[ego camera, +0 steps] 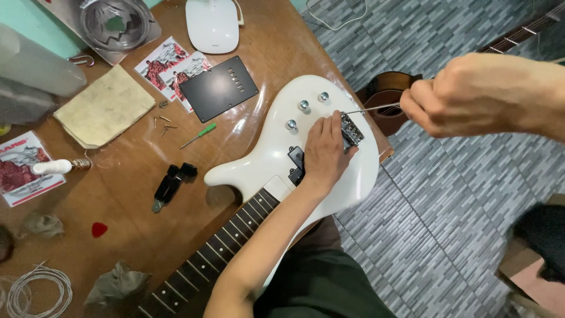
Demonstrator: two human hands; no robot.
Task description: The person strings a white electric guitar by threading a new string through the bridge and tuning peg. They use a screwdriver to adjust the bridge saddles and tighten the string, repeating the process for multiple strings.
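One clear round plastic tub, upper left, holds coiled string. Left hand flat on glossy white electric guitar body, frame centre, fingertips at chrome bridge. Right hand fisted, pinching thin wire string.

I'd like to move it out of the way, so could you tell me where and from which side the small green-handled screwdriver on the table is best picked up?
Take the green-handled screwdriver by its green handle, the thicker end, pointing up-right. It lies flat on the wooden table; pinch across the handle from above. The thin shaft is harder to grasp, and loose screws lie to its left.
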